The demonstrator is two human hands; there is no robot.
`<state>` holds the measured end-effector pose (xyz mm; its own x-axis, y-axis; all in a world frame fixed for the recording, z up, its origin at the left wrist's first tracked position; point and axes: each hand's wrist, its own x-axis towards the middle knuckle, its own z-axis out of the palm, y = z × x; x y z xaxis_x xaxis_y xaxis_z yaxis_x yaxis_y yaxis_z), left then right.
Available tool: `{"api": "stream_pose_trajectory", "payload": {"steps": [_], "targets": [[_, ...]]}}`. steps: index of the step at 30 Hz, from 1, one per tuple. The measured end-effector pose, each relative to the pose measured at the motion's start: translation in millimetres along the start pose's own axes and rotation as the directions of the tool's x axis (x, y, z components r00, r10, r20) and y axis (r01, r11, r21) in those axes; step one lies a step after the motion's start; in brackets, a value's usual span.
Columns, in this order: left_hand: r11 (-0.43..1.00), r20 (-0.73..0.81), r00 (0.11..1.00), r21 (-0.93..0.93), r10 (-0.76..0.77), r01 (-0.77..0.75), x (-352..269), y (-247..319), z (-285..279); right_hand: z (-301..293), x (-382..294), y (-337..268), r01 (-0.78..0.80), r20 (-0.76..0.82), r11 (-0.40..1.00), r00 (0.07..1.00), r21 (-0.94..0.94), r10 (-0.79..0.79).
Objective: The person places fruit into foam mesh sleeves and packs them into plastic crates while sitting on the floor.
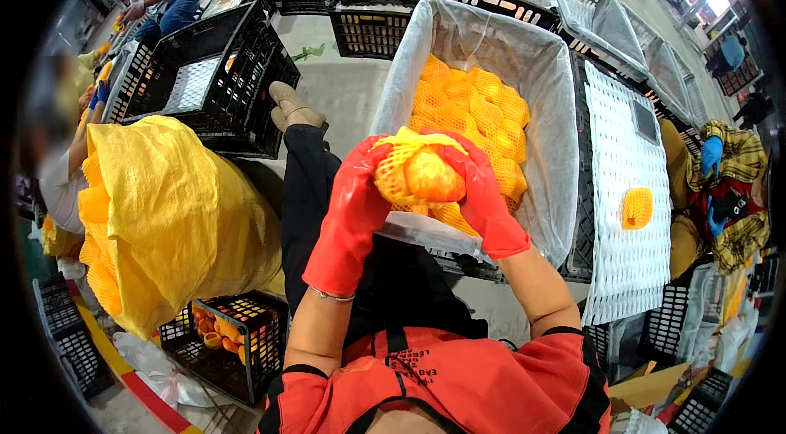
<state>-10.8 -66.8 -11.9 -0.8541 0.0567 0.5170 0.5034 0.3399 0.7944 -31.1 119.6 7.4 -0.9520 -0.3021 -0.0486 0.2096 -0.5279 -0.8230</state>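
Both my hands wear red rubber gloves and meet over the near edge of a lined crate. A round orange-red fruit [433, 176] sits between them, partly inside a yellow foam net sleeve [391, 173]. My left hand [365, 188] grips the sleeve on its left side, and my right hand [476, 179] presses the fruit's right side, with the sleeve's upper edge near its fingers. Below them, the crate's translucent plastic liner [543, 90] surrounds several fruits in yellow net sleeves [470, 105]. The fingertips behind the fruit are hidden.
At left leans a yellow woven sack [184, 200] full of net sleeves. Below it, a black crate [264, 336] holds loose fruit. White foam netting [620, 274] at right bears a phone [645, 122] and a yellow sleeve piece [637, 208]. Co-workers sit on both sides.
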Motion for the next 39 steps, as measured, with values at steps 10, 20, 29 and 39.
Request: {"api": "stream_pose_trajectory", "payload": {"steps": [10, 20, 29, 39], "targets": [[0.925, 0.022, 0.99, -0.353, -0.139, 0.138, -3.5, -17.8, 19.0, -23.9, -23.5, 26.0, 0.48, 0.412, -0.006, 0.746, -0.877, -0.523], [-0.007, 0.255, 0.95, -0.966, -0.18, 0.258, 0.1, -11.0, 28.0, -35.7, -22.9, 39.8, 0.377, 0.234, 0.293, 0.875, -0.879, -0.424], [0.674, -0.03, 0.876, -0.652, -0.481, 0.348, 9.0, 36.2, 1.2, -8.7, -5.2, 33.0, 0.263, -0.014, 0.789, 0.945, -0.556, -0.325], [0.989, -0.101, 0.989, -0.114, -0.111, 0.099, -14.1, 15.8, 6.8, 0.4, -2.9, 38.5, 0.423, 0.057, 0.781, 0.892, -0.46, -0.449]]}}
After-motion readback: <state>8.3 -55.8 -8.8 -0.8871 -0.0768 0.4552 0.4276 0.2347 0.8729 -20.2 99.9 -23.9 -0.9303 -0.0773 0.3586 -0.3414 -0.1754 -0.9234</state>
